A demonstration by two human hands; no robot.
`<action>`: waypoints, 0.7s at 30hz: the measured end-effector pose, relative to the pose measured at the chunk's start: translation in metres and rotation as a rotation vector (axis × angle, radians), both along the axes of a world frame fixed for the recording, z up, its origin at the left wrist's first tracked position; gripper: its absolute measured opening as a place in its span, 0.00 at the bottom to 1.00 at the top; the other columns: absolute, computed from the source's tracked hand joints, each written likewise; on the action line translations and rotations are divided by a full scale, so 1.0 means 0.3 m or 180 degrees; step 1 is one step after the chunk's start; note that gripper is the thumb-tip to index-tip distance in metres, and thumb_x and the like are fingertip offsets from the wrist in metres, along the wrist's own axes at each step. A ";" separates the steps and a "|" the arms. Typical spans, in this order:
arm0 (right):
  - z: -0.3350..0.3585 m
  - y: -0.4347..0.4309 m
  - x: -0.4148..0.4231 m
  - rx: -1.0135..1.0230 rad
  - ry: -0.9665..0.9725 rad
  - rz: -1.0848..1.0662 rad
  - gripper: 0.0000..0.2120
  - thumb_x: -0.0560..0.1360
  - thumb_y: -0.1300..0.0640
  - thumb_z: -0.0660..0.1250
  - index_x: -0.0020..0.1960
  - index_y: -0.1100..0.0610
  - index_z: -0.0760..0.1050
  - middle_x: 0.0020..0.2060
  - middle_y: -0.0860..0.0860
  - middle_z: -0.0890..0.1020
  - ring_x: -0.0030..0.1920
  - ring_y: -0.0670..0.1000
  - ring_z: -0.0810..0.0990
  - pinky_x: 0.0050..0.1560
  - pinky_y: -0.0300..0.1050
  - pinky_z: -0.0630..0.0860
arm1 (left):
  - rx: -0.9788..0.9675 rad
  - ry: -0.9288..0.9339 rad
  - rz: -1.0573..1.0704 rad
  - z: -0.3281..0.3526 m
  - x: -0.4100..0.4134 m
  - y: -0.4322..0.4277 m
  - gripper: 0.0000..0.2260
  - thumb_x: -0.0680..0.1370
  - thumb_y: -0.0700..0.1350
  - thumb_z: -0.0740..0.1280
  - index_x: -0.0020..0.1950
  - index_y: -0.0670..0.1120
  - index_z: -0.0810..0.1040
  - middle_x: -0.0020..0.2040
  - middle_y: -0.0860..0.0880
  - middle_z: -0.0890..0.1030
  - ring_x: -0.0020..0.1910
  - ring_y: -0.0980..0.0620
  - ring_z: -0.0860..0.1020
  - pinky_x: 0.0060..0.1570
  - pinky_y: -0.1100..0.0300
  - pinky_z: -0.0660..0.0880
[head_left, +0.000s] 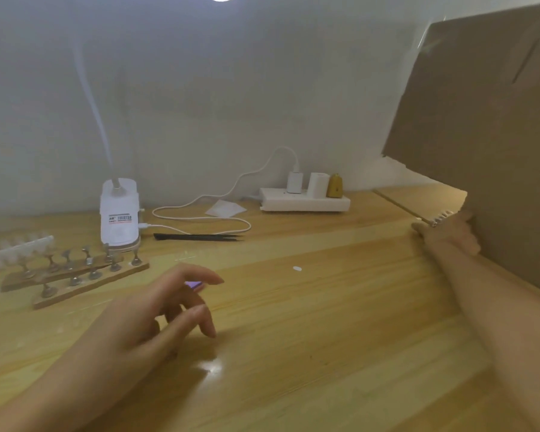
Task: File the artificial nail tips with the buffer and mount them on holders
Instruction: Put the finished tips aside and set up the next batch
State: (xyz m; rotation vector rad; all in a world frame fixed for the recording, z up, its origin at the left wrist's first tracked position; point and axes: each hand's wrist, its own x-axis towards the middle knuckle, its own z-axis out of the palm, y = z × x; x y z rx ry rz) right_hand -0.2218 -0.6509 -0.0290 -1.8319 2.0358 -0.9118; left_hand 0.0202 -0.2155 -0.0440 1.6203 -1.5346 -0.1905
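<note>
L hand (156, 310) loose over purple buffer (194, 284), hold unclear; R hand (449, 229) at cardboard box (480, 104), grip too blurred to tell. Risk: buffer may slip.

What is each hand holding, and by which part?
It cannot be told. A small purple thing shows behind the loose fingers of the left hand; the right hand is at the cardboard box, its grip blurred.

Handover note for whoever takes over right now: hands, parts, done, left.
Left hand: fingers relaxed above the table, over a purple piece, likely the buffer; hold unclear.
Right hand: at the cardboard box, far right; grip blurred.
Holders: two wooden strips at left, nail tip tray behind them.
Done: no tip plainly mounted.
Left: filing, mounting.
</note>
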 end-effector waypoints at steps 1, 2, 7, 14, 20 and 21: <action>0.001 0.000 0.001 0.0024 0.0088 0.0116 0.41 0.71 0.44 0.77 0.70 0.64 0.58 0.65 0.63 0.75 0.66 0.64 0.75 0.61 0.58 0.71 | 0.0114 -0.0282 0.0051 0.009 -0.009 -0.010 0.14 0.76 0.60 0.57 0.61 0.70 0.68 0.47 0.63 0.83 0.39 0.61 0.79 0.31 0.73 0.71; 0.002 -0.001 -0.001 0.0037 0.0159 0.0207 0.43 0.70 0.43 0.77 0.70 0.64 0.58 0.65 0.62 0.75 0.65 0.64 0.75 0.61 0.58 0.71 | 0.0186 -0.0608 0.0120 0.015 -0.019 -0.024 0.15 0.75 0.62 0.55 0.61 0.72 0.66 0.49 0.68 0.80 0.43 0.63 0.78 0.31 0.73 0.71; -0.005 0.003 -0.045 -0.0176 -0.0239 0.0712 0.29 0.71 0.49 0.77 0.61 0.60 0.65 0.53 0.56 0.80 0.59 0.60 0.78 0.55 0.54 0.73 | 0.0389 -0.1994 0.0116 0.025 -0.095 -0.140 0.13 0.79 0.61 0.53 0.62 0.64 0.69 0.57 0.70 0.73 0.52 0.68 0.71 0.36 0.66 0.77; -0.029 0.012 -0.088 -0.0582 0.0827 0.2141 0.09 0.78 0.53 0.69 0.56 0.53 0.80 0.48 0.55 0.76 0.49 0.55 0.77 0.54 0.51 0.73 | 0.0349 -0.2321 0.0179 0.003 -0.202 -0.371 0.14 0.83 0.55 0.51 0.68 0.57 0.66 0.67 0.59 0.69 0.62 0.52 0.69 0.53 0.55 0.64; -0.001 -0.005 -0.097 0.0008 0.1507 0.1100 0.21 0.82 0.45 0.58 0.71 0.54 0.69 0.66 0.59 0.71 0.64 0.62 0.74 0.59 0.58 0.73 | 0.0259 -0.2313 0.0310 0.008 -0.199 -0.357 0.14 0.77 0.52 0.54 0.56 0.54 0.77 0.53 0.59 0.80 0.47 0.53 0.78 0.41 0.57 0.73; 0.003 0.008 -0.081 -0.0002 0.1513 0.1183 0.23 0.82 0.45 0.58 0.74 0.53 0.66 0.66 0.59 0.71 0.62 0.62 0.75 0.58 0.58 0.73 | 0.0242 -0.2341 0.0315 0.011 -0.202 -0.356 0.14 0.78 0.52 0.55 0.57 0.54 0.77 0.53 0.59 0.80 0.48 0.53 0.78 0.42 0.57 0.73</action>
